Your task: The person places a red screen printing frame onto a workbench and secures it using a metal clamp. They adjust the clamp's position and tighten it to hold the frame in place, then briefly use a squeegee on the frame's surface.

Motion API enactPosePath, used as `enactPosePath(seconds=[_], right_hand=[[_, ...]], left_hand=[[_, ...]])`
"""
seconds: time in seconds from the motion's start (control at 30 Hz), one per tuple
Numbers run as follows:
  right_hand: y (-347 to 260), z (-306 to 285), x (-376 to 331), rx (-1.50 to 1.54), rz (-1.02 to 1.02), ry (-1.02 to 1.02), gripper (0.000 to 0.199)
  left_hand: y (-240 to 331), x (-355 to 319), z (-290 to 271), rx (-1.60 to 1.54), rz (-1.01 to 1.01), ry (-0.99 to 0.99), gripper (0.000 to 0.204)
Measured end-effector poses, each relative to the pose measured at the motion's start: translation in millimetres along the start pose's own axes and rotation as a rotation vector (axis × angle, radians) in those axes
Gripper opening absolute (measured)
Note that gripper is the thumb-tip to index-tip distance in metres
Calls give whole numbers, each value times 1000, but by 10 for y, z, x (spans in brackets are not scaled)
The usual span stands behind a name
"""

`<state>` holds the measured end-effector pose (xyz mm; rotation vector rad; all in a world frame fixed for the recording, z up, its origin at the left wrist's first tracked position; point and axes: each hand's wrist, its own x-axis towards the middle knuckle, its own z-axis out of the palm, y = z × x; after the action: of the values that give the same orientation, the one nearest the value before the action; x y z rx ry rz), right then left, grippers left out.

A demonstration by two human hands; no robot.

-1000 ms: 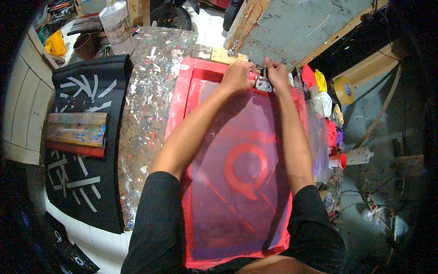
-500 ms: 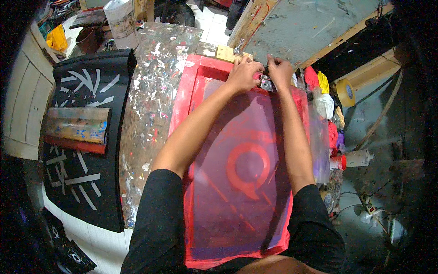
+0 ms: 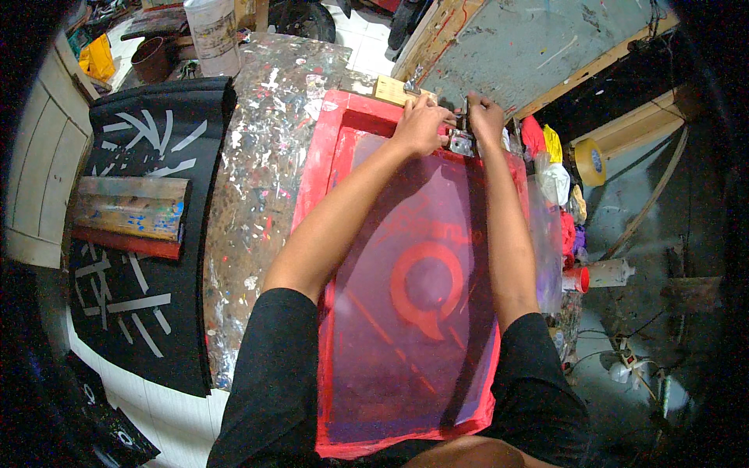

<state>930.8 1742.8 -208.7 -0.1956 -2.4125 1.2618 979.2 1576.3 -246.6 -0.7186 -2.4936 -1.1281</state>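
Red-framed, the screen [image 3: 406, 370] lies lengthwise on the desk [image 3: 253, 179], its near end by the person's waist. To its left, a squeegee [image 3: 129, 207] rests across a black sheet [image 3: 193, 273]. At the screen's far edge, the left hand [image 3: 425, 126] has its fingers bent and slightly spread beside a metal clamp [image 3: 462, 143]; whether they pinch anything, I cannot tell. The right hand [image 3: 485, 121] curls at the clamp's other side, its grip partly hidden, so I cannot tell that either. Working this well probably means steadying the rim with the left, moving the clamp gently with the right, and letting nothing twist the frame. Just beyond sits a wood block [image 3: 392, 90].
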Motion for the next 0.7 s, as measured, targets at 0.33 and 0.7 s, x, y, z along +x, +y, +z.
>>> enactPosePath(seconds=[0.33,0.7], right_hand=[[-5,-48,91,325,303,-285,37],[-27,-4,23,-206,-60,-58,47]], left_hand=[[-26,-14,20,24,39,22,44],[-5,1,-5,32,17,-25,45]])
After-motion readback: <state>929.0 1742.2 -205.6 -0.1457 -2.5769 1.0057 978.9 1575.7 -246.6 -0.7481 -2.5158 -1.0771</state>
